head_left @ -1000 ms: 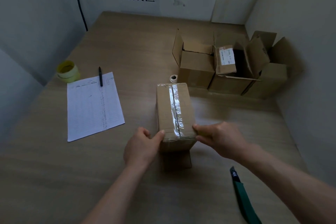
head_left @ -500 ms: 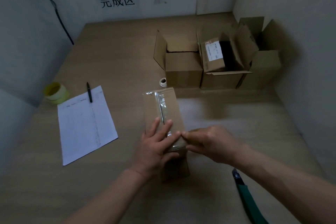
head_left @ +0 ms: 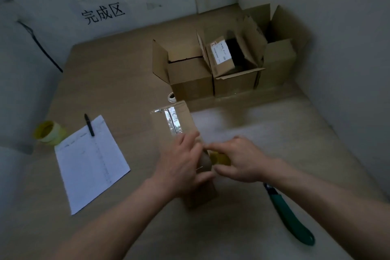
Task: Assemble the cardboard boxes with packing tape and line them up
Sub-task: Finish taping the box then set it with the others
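**Hands on the taped box**

Box stands mid-table in front of you, clear tape along its top seam. Your left hand lies across its near end, fingers fairly straight, thumb under the edge. Your right hand pinches something yellow at that same end; motion blur hides what. Three open boxes sit in a row behind.

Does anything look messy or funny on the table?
A little. In the middle open box a smaller labelled box sits tilted, sticking out above the rim. The green knife lies loose beside the right arm. Nothing looks spilled or broken.
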A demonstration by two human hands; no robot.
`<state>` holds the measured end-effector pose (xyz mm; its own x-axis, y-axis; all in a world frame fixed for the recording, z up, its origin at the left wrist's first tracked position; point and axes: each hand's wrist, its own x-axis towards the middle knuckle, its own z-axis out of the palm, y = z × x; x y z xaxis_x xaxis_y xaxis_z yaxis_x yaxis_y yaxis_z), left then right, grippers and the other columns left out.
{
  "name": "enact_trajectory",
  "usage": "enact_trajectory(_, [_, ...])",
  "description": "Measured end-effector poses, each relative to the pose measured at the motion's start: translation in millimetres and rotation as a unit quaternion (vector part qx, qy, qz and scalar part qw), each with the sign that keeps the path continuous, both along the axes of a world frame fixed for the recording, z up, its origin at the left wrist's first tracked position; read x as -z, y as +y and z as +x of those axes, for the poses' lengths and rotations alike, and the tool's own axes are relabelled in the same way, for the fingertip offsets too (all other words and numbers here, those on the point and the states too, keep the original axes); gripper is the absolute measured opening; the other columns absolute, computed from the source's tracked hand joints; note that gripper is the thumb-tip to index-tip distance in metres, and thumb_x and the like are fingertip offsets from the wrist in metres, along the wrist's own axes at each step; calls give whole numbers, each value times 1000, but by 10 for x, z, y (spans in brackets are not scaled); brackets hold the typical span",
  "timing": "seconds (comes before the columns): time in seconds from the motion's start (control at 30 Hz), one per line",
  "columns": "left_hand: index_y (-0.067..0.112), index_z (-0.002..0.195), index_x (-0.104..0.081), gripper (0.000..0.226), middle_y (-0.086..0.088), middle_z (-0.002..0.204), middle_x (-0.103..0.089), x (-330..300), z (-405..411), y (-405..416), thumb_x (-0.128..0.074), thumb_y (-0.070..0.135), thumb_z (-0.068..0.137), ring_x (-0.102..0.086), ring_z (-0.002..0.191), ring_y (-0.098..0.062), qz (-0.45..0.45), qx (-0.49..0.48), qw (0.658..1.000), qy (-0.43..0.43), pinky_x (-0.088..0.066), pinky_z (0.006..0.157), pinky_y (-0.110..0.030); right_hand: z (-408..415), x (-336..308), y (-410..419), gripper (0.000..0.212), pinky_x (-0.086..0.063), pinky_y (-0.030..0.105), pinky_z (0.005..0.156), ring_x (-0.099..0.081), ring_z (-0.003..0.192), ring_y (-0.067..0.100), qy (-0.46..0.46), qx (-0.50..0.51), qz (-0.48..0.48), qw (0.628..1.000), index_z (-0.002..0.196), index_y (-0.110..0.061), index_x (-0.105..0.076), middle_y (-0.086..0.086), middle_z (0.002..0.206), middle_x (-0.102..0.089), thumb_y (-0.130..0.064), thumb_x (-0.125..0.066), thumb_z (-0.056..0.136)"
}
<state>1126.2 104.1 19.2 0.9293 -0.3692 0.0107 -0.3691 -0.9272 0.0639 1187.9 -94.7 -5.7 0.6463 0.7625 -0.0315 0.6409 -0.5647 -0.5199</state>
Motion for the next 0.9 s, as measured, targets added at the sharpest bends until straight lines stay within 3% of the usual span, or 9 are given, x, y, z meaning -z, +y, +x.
enact_trajectory(0.13, [20,126,-49,57,2,121,-59,-51,203,-52,-61,49,79,-45,103,-20,-35,54,996,67,-42,80,-33,-179,-3,-92,55,-46,27,87,-61,97,10,70,116,35,990,133,-34,-55,-11,115,-66,-37,-66,80])
enact_trajectory(0.23, [21,139,-37,66,8,112,-58,-68,162,46,-62,42,81,-45,101,-16,-43,67,993,84,-26,72,-24,-300,-9,-144,37,-50,29,78,-61,87,11,113,162,34,980,111,-31,-68,-10,97,-68,-38,-72,75])
enact_trajectory(0.3, [26,142,-32,72,12,105,-50,-141,106,38,-64,47,81,-42,98,-11,-45,57,992,106,-24,71,-24,-343,-113,-154,23,-51,33,72,-59,78,11,139,161,12,977,96,-28,-70,-9,84,-65,-39,-75,76])
enact_trajectory(0.37, [32,141,-30,74,15,97,-43,-173,77,-18,-63,56,80,-39,94,-9,-57,29,989,137,-31,75,-27,-328,-261,-123,22,-48,32,68,-56,78,13,100,154,-52,982,94,-28,-69,-8,79,-61,-43,-73,78])
enact_trajectory(0.43, [37,137,-33,66,15,92,-48,-166,101,-65,-60,61,81,-45,96,-12,-69,8,986,154,-40,78,-34,-291,-395,-57,25,-46,31,69,-58,82,17,4,150,-125,981,99,-31,-68,-8,81,-60,-49,-68,80])
enact_trajectory(0.53, [46,132,-41,53,13,90,-59,-174,240,-125,-59,61,84,-56,94,-17,-20,-5,982,187,-44,71,-33,-252,-502,40,30,-47,32,70,-60,86,19,-57,147,-147,976,106,-35,-68,-9,83,-61,-51,-67,81])
enact_trajectory(0.67, [49,126,-56,45,13,91,-59,-258,450,-239,-66,58,82,-52,87,-14,61,-9,968,244,-39,69,-31,-244,-502,70,24,-52,36,71,-54,85,16,-99,130,-143,976,95,-33,-67,-8,84,-59,-52,-69,81])
enact_trajectory(0.8, [40,109,-69,31,10,92,-62,-244,512,-388,-75,43,79,-56,91,-16,24,-65,965,252,-43,71,-29,-262,-397,19,23,-43,30,64,-50,89,16,-139,135,-135,972,77,-30,-61,-6,87,-56,-52,-69,79])
enact_trajectory(0.9, [40,99,-71,27,11,98,-66,-138,468,-345,-80,41,74,-58,96,-15,-29,-119,964,235,-47,74,-26,-456,-228,-146,34,-45,31,82,-53,106,17,-137,185,-2,973,94,-24,-70,-3,107,-62,-52,-69,75])
